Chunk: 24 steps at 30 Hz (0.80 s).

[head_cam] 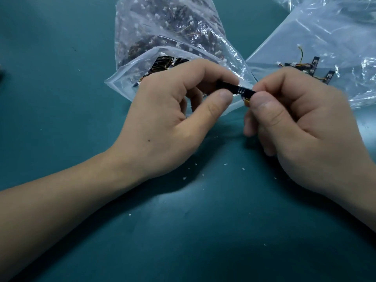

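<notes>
Two hands pinch a small black circuit strip (237,88) at mid-frame, above the teal table (61,88). The left hand (168,119) nips its left end between thumb and forefinger, and the right hand (301,127) nips its right end, where thin orange wires peek out. The strip looks light, thin and stiff, and probably snaps if bent. Its bare edges near the ends seem the safest hold, clear of the wires.
</notes>
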### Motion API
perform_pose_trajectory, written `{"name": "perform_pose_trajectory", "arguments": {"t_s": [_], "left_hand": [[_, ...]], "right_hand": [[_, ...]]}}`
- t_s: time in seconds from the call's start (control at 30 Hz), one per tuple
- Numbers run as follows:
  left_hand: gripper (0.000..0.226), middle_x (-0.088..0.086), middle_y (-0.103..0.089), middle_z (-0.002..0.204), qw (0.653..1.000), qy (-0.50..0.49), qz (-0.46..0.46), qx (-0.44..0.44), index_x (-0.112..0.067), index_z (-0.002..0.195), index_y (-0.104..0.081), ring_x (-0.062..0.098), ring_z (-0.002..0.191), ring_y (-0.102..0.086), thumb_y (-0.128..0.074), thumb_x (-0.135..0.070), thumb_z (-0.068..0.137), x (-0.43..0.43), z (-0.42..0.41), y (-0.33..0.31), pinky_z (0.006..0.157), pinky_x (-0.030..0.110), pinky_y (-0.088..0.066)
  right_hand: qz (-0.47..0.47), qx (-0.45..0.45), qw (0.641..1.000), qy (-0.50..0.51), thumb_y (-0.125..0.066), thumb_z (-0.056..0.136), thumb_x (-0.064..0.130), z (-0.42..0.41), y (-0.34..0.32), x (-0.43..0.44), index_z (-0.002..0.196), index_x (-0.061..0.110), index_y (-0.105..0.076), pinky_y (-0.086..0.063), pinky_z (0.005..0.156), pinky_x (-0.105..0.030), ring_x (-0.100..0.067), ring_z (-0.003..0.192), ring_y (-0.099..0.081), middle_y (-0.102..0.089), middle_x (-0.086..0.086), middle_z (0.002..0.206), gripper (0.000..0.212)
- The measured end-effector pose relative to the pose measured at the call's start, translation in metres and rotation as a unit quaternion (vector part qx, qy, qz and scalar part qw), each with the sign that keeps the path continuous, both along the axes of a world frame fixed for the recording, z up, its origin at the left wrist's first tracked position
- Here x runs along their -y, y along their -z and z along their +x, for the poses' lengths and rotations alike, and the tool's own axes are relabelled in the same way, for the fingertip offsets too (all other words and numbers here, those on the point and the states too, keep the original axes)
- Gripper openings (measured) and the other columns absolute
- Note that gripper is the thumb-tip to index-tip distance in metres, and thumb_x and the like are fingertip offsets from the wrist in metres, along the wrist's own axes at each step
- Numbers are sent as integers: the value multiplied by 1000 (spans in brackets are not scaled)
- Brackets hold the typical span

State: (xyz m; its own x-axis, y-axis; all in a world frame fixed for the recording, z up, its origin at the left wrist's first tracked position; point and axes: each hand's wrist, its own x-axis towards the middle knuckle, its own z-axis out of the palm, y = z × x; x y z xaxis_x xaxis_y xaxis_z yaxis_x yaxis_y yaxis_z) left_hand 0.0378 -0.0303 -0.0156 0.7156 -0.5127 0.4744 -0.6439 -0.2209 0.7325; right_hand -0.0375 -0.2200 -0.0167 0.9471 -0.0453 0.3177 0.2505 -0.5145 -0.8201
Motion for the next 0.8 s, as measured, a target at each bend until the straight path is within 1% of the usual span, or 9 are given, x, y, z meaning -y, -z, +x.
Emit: {"name": "perform_pose_trajectory", "arguments": {"t_s": [0.1, 0.17, 0.33, 0.47, 0.53, 0.6, 0.67, 0.73, 0.8], "left_hand": [[12, -8, -70, 82, 1000, 8, -5, -23, -21, 99, -72, 16, 70, -62, -67, -11, 97, 1, -1, -1, 64, 37, -50], [11, -7, -69, 77, 999, 9, -5, -41, -21, 94, -74, 20, 67, -61, -67, -12, 95, 1, -1, -2, 62, 40, -49], [15, -5, -62, 68, 997, 30, 68, -37, -11, 86, -77, 15, 62, -55, -68, -18, 94, -1, -2, -3, 60, 21, -40], [22, 3, -60, 64, 994, 53, 95, -23, -7, 82, -74, 16, 62, -55, -64, -18, 98, -2, -5, -5, 60, 20, -40], [18, 0, -63, 65, 997, 41, 55, -47, -15, 82, -73, 10, 61, -56, -64, -16, 98, -2, -5, -7, 61, 16, -40], [19, -2, -62, 64, 996, 39, 50, -58, -17, 81, -71, 8, 60, -53, -63, -15, 98, -2, -5, -9, 62, 16, -39], [22, 0, -56, 62, 995, 49, 73, -54, -12, 75, -67, 12, 59, -51, -61, -13, 96, -2, -6, -9, 59, 22, -39], [24, 2, -48, 58, 993, 63, 95, -42, -6, 68, -60, 14, 57, -45, -60, -9, 92, -2, -6, -8, 57, 24, -36], [25, 2, -43, 57, 992, 72, 103, -32, -6, 64, -55, 13, 56, -41, -60, -6, 89, -2, -6, -9, 56, 23, -33]], "right_hand": [[29, 1, 999, -16, -55, 102, 35, -1, 0, 1, 91, 26, -59, -42, 51, -24, -16, 49, -54, -70, 3, 73, 14], [29, 8, 999, -18, -60, 99, 34, -1, 0, 0, 91, 27, -60, -42, 50, -21, -14, 49, -55, -69, 3, 73, 11], [56, 42, 998, -6, -66, 99, 26, -1, 0, -1, 94, 30, -61, -41, 54, -10, -4, 54, -63, -70, 11, 74, 8], [65, 35, 997, -24, -66, 99, 24, 0, -1, -3, 92, 29, -61, -41, 54, -7, -2, 54, -64, -71, 13, 73, 10], [66, 22, 997, -33, -66, 98, 26, -1, -2, -2, 92, 28, -62, -44, 51, -13, -4, 54, -65, -72, 13, 76, 8], [39, 17, 999, -32, -66, 98, 31, 0, -1, -1, 92, 24, -66, -47, 49, -30, -13, 55, -62, -71, 5, 79, 9], [7, 21, 999, -33, -63, 99, 34, 1, 0, 2, 96, 20, -68, -47, 56, -44, -28, 66, -60, -69, 0, 84, 15], [12, 17, 999, -36, -60, 99, 36, 0, -1, 3, 94, 18, -66, -45, 60, -43, -31, 70, -56, -65, -7, 85, 20], [9, 8, 999, -29, -60, 98, 37, 0, -2, 4, 87, 16, -64, -41, 54, -35, -26, 60, -50, -59, -2, 73, 24]]}}
